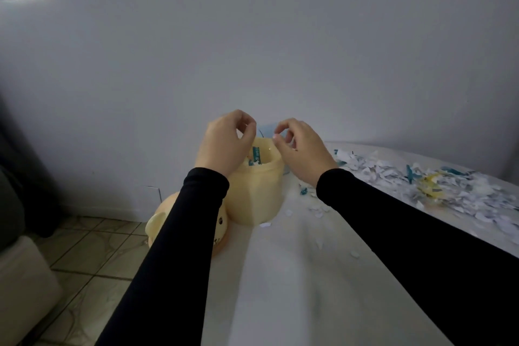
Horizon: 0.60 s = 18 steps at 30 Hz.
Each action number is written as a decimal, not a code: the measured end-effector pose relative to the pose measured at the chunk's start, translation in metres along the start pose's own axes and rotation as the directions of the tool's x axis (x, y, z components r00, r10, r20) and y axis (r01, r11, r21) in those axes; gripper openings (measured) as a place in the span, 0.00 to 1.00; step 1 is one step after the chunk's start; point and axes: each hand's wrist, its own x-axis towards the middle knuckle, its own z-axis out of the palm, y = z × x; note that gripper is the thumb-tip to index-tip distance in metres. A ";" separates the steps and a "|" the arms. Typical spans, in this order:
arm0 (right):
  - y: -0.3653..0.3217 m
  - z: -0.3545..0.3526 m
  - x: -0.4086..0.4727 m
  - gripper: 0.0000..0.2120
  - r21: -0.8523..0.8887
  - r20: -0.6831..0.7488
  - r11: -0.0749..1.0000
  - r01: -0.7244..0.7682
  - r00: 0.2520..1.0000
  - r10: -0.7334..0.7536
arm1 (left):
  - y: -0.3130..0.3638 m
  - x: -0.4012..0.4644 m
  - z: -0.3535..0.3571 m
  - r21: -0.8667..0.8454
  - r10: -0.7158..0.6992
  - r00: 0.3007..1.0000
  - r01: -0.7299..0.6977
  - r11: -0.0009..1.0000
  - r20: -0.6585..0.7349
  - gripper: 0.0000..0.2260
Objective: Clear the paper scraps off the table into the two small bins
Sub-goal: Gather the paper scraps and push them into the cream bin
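A pale yellow small bin (254, 194) stands near the table's left edge, with white and teal scraps showing in its mouth. My left hand (224, 143) and my right hand (302, 150) hover just above its rim, fingers curled and fingertips bunched. No scrap shows between the fingers. Behind the hands a bit of a blue bin (268, 127) peeks out, mostly hidden. A wide pile of white, teal and yellow paper scraps (421, 185) covers the right side of the white table (295, 289). A few loose scraps (320, 212) lie beside the yellow bin.
A yellow bear-faced lid (165, 223) lies at the table's left edge, partly under my left sleeve. Tiled floor (84, 261) lies below on the left, with a pale box (22, 284) and dark furniture. A grey wall rises behind the table.
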 end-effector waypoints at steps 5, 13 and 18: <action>0.025 -0.002 -0.043 0.14 0.045 0.050 0.996 -0.077 0.996 0.075 | 0.044 -0.034 0.010 0.092 0.133 0.989 -0.139 0.986 0.068 0.06; 0.046 0.005 -0.080 0.15 -0.211 0.238 0.960 -0.185 0.943 0.234 | 0.050 -0.119 0.043 0.386 -0.024 0.935 -0.123 0.914 0.355 0.11; 0.055 0.007 -0.099 0.21 -0.424 0.485 0.906 0.019 0.849 0.209 | 0.036 -0.143 0.049 0.557 -0.202 0.849 -0.126 0.821 0.488 0.12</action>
